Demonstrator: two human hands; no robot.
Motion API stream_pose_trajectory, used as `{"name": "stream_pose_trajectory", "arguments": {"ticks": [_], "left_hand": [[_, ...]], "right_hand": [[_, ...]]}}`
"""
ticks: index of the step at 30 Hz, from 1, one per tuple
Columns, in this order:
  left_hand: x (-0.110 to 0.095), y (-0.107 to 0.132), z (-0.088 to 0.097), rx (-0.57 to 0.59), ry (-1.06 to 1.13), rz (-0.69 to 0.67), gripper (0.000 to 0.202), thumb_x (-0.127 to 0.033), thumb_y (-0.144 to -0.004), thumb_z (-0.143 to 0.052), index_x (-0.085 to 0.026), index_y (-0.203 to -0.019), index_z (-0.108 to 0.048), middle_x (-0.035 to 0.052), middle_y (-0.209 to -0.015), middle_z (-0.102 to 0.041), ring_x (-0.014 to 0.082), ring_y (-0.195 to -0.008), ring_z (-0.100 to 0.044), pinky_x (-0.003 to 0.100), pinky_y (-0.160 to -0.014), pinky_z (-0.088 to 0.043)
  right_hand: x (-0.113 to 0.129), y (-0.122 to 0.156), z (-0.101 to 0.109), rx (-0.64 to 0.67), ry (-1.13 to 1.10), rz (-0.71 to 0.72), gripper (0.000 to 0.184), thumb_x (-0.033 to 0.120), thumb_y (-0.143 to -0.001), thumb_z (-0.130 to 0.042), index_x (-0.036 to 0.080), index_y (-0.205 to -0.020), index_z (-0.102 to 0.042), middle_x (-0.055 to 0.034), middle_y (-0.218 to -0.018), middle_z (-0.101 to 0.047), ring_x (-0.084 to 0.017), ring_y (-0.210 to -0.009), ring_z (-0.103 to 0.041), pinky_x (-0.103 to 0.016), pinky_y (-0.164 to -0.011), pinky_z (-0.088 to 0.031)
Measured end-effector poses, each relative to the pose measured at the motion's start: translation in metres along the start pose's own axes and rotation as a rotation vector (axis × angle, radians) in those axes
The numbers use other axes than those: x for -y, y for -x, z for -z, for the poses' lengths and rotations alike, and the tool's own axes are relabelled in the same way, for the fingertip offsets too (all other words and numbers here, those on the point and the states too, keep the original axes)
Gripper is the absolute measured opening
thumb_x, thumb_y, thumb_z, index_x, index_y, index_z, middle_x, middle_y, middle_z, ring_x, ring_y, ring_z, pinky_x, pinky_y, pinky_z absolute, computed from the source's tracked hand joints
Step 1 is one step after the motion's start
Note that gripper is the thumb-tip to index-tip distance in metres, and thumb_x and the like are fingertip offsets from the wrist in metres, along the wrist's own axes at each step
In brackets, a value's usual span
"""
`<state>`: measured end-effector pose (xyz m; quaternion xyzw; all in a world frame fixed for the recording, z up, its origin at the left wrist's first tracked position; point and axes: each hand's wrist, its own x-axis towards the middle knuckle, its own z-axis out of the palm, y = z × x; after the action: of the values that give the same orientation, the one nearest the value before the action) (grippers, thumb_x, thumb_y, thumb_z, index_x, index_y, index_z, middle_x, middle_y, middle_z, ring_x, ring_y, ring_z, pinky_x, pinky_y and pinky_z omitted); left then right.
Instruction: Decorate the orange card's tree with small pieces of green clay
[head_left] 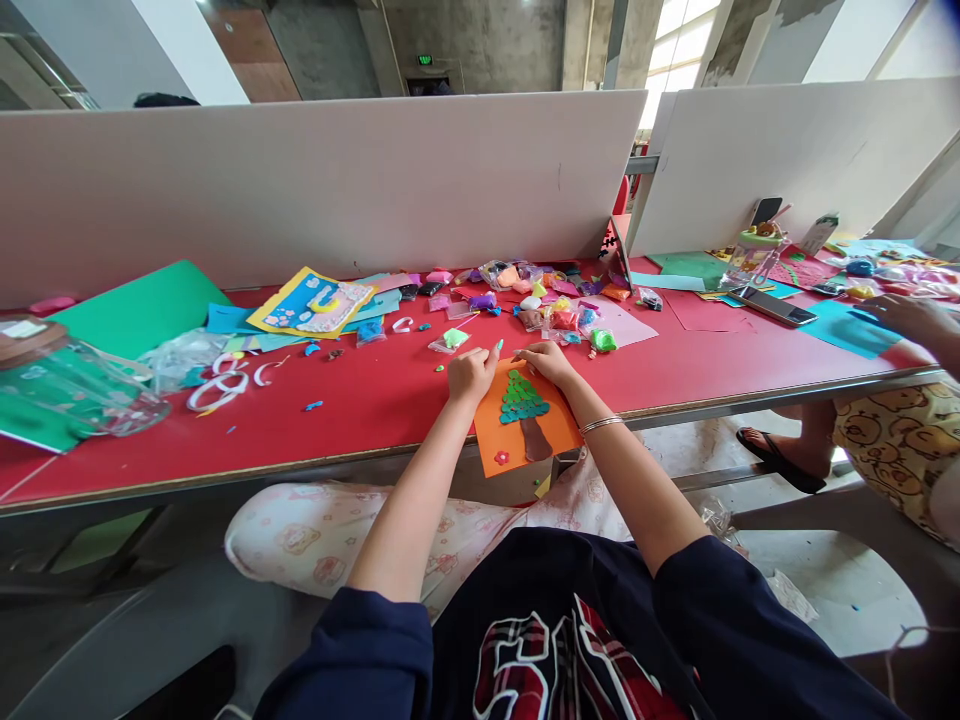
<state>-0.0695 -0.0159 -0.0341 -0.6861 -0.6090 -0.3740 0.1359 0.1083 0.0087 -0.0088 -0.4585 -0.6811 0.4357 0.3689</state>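
An orange card [559, 428] lies at the near edge of the red table [360, 400], hanging partly over it. On it is a clay tree [523, 400] with green scale-like pieces and a brown trunk, plus a small pink flower near the lower left corner. My left hand [471, 372] rests with curled fingers on the card's top left corner. My right hand [546, 362] presses its fingertips at the tree's top; a thin bangle circles that wrist. Whether a bit of clay sits under the fingers is hidden.
Small bags of coloured clay [559, 310] crowd the table behind the card. Left are a yellow-and-blue craft picture [311, 303], green paper [142, 310], white clay loops [225, 385] and a clear jar [67, 385]. White dividers [322, 185] stand behind. Another person's hand [911, 320] and a phone [772, 305] are at right.
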Motion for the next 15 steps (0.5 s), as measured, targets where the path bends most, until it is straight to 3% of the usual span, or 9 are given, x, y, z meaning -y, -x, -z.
{"name": "stream_pose_trajectory", "arguments": {"ticks": [7, 11, 15], "left_hand": [[0.0002, -0.0006, 0.0028, -0.009, 0.105, -0.009, 0.023, -0.027, -0.092, -0.055, -0.019, -0.103, -0.074, 0.0102, -0.099, -0.075, 0.0212, -0.088, -0.070, 0.029, -0.071, -0.049], [-0.0028, -0.0007, 0.0043, 0.038, 0.102, 0.000, 0.020, -0.019, -0.089, -0.059, -0.021, -0.101, -0.075, 0.0078, -0.100, -0.075, 0.0214, -0.089, -0.071, 0.029, -0.073, -0.052], [-0.0062, 0.0010, 0.0074, 0.056, 0.111, -0.040, 0.018, -0.026, -0.089, -0.061, -0.021, -0.098, -0.076, 0.0077, -0.098, -0.075, 0.0214, -0.088, -0.071, 0.029, -0.071, -0.052]], "right_hand": [[-0.0032, -0.0019, -0.0009, 0.010, -0.009, 0.033, 0.032, 0.044, -0.073, -0.059, 0.015, -0.060, -0.060, 0.0034, -0.046, -0.043, -0.009, -0.050, -0.037, -0.026, -0.054, -0.031], [-0.0033, -0.0020, -0.0004, 0.013, 0.011, 0.037, 0.033, 0.043, -0.074, -0.058, 0.017, -0.054, -0.052, 0.0033, -0.047, -0.042, -0.009, -0.049, -0.036, -0.026, -0.054, -0.031], [0.0003, 0.0025, 0.0033, 0.032, 0.028, 0.054, 0.036, 0.045, -0.071, -0.063, 0.017, -0.054, -0.047, 0.0031, -0.049, -0.041, -0.009, -0.053, -0.036, -0.026, -0.054, -0.030]]}}
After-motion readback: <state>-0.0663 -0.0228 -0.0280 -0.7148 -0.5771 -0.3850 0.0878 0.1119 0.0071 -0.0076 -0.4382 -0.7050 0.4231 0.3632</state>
